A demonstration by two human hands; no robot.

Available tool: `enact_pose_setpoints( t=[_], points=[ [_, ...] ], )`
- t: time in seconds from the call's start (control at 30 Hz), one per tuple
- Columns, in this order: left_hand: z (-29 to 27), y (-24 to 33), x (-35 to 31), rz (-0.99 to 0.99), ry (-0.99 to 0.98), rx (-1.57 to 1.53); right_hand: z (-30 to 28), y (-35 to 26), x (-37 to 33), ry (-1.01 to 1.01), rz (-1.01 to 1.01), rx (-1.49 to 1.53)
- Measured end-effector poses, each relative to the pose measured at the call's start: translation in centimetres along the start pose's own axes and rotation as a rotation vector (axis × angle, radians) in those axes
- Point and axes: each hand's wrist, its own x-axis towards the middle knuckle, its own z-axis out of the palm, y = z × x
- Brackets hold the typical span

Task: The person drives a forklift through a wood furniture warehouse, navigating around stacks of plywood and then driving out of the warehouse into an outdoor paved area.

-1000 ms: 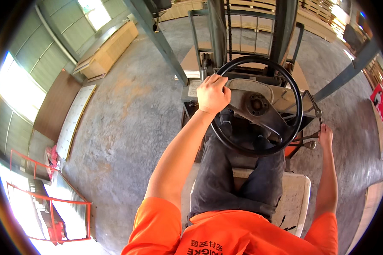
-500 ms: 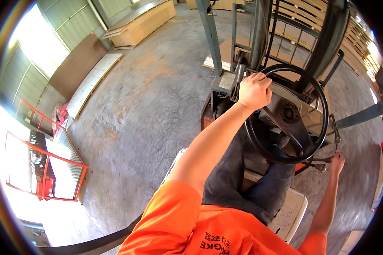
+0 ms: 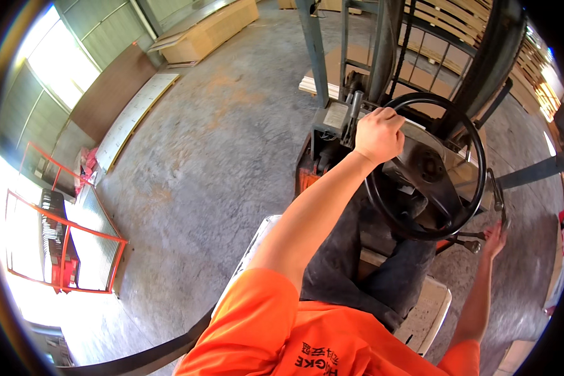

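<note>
I count one left hand, one right hand, one steering wheel, one seat. One chain and one brown board show.

At two o'clock, the left grip partly hides the steering wheel; at one, the mast is cropped; past three, the right grip's hold is unclear.

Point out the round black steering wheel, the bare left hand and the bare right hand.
Round black steering wheel (image 3: 430, 167): head view, central hub.
Bare left hand (image 3: 380, 136): head view, back.
Bare right hand (image 3: 494, 242): head view, middle.
</note>
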Motion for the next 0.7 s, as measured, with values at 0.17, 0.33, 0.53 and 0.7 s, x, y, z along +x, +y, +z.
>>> enact_pose_setpoints(
  t=[0.17, 0.33, 0.53, 0.7],
  points=[
    [-0.7, -0.4, -0.5, 0.009, -0.033, 0.024, 1.8, 1.1, -3.5, -0.595, -0.311, -1.036],
    [-0.2, -0.1, -0.2, 0.059, -0.038, 0.008, -0.4, 2.3, -4.9, -0.71, -0.343, -1.323],
    [0.3, -0.5, 0.1, 0.045, -0.048, 0.019, -7.3, 4.2, -14.9, -1.18, -0.147, -1.585],
    [0.5, -0.6, 0.6, 0.02, -0.022, 0.031, -5.3, -6.8, -9.7, -0.767, -0.559, -1.099]
  ],
)
